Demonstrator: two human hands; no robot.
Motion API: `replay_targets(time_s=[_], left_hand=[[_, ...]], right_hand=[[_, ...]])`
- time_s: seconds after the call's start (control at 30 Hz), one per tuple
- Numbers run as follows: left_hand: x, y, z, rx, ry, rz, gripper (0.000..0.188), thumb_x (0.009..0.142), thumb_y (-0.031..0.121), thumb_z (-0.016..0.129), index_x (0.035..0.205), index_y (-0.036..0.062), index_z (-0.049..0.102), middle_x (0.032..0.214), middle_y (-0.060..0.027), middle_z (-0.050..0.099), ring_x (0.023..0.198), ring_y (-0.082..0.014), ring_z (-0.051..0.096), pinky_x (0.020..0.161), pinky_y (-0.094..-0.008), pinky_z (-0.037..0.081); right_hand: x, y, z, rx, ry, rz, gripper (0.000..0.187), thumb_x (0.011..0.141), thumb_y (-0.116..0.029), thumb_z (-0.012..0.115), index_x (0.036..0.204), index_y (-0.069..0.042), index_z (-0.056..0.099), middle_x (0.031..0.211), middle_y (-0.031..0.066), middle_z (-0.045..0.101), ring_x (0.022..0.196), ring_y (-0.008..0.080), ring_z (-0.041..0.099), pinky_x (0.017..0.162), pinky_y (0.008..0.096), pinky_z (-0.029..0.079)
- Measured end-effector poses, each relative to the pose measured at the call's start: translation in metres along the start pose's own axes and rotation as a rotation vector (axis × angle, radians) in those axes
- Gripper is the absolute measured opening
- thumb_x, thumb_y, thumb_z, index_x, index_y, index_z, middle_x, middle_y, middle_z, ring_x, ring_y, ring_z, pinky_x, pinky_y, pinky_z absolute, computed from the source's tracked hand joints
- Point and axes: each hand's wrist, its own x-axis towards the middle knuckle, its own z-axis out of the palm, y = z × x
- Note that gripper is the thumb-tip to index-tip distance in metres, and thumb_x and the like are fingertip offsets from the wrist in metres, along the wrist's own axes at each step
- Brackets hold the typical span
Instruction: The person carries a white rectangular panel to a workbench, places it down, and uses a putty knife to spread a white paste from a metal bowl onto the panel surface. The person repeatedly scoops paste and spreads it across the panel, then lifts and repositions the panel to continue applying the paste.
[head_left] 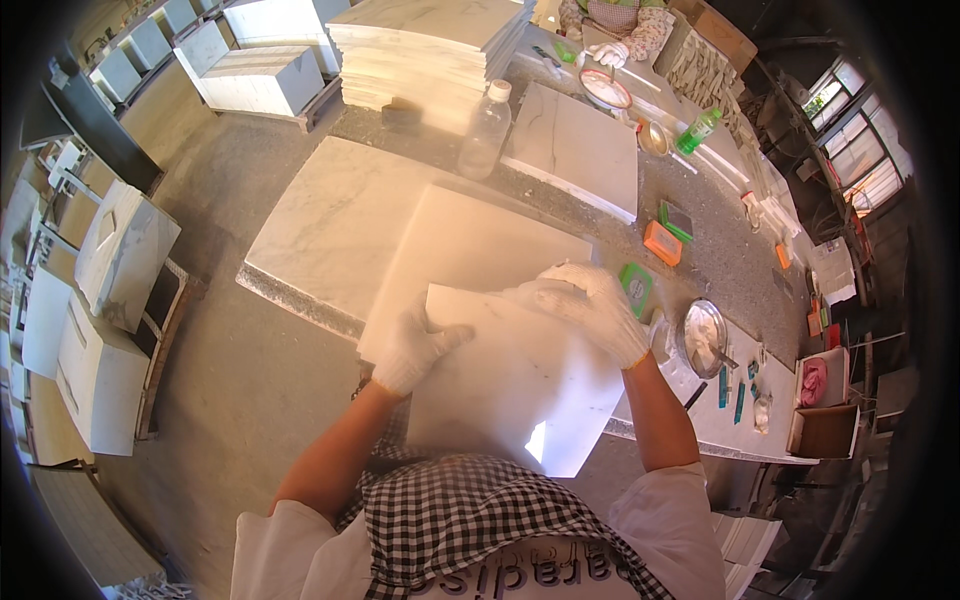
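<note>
A pale marble tile (490,350) is tilted up in front of me, its glossy face catching a bright reflection low on the right. My left hand (418,347), in a white knit glove, grips its left edge with the thumb over the face. At the far right edge, my gloved right hand (595,308) is closed on the tile, some of its fingers hidden. Just beyond, a second tile (480,232) lies flat, partly over a larger veined slab (325,215) on the table.
Farther back are a tall tile stack (425,50), a clear bottle (487,135) and another slab (572,148). Orange (663,243) and green (635,287) blocks and a metal bowl of white paste (703,335) stand to the right. Across the table, a person's gloved hand (607,54) rests near a red-rimmed bowl (606,88).
</note>
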Motion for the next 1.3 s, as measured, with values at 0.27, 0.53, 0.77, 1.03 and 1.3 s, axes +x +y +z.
replay_targets(time_s=[0.27, 0.53, 0.77, 1.03, 1.3], left_hand=[[0.001, -0.001, -0.002, 0.056, 0.007, 0.010, 0.058, 0.089, 0.013, 0.082, 0.135, -0.0067, 0.054, 0.104, -0.0149, 0.075, 0.088, -0.0180, 0.073, 0.075, -0.0306, 0.060], [0.001, -0.003, -0.003, 0.051, 0.004, 0.005, 0.059, 0.089, 0.014, 0.083, 0.136, -0.0071, 0.053, 0.104, -0.0160, 0.075, 0.088, -0.0184, 0.073, 0.076, -0.0309, 0.060], [-0.002, 0.008, 0.001, 0.027, -0.015, -0.016, 0.058, 0.090, 0.009, 0.081, 0.138, -0.0069, 0.052, 0.114, -0.0164, 0.074, 0.096, -0.0191, 0.073, 0.081, -0.0308, 0.061], [-0.003, 0.011, 0.002, 0.028, -0.017, -0.031, 0.057, 0.091, 0.009, 0.080, 0.139, -0.0066, 0.052, 0.118, -0.0162, 0.073, 0.100, -0.0195, 0.073, 0.085, -0.0314, 0.060], [-0.003, 0.012, 0.002, 0.035, -0.013, -0.029, 0.058, 0.091, 0.009, 0.080, 0.139, -0.0065, 0.052, 0.117, -0.0158, 0.073, 0.099, -0.0192, 0.072, 0.084, -0.0308, 0.059]], right_hand=[[0.002, 0.001, 0.002, 0.010, -0.005, -0.006, 0.030, 0.089, -0.026, 0.077, 0.104, 0.000, 0.076, 0.101, 0.0144, 0.076, 0.096, 0.0280, 0.070, 0.097, 0.0386, 0.052], [0.002, -0.003, 0.000, 0.018, -0.016, 0.034, 0.031, 0.089, -0.025, 0.077, 0.105, 0.001, 0.076, 0.103, 0.0139, 0.076, 0.100, 0.0264, 0.070, 0.099, 0.0381, 0.051], [0.000, -0.003, -0.004, 0.012, -0.009, 0.026, 0.035, 0.088, -0.027, 0.078, 0.106, 0.002, 0.076, 0.105, 0.0147, 0.076, 0.102, 0.0268, 0.070, 0.098, 0.0385, 0.051], [0.000, -0.003, -0.003, 0.018, -0.014, 0.045, 0.036, 0.087, -0.029, 0.079, 0.106, 0.001, 0.076, 0.105, 0.0151, 0.076, 0.102, 0.0272, 0.070, 0.097, 0.0385, 0.052], [-0.002, 0.002, -0.003, -0.009, 0.023, -0.031, 0.029, 0.086, -0.022, 0.080, 0.102, 0.001, 0.075, 0.100, 0.0137, 0.075, 0.096, 0.0262, 0.070, 0.093, 0.0383, 0.053]])
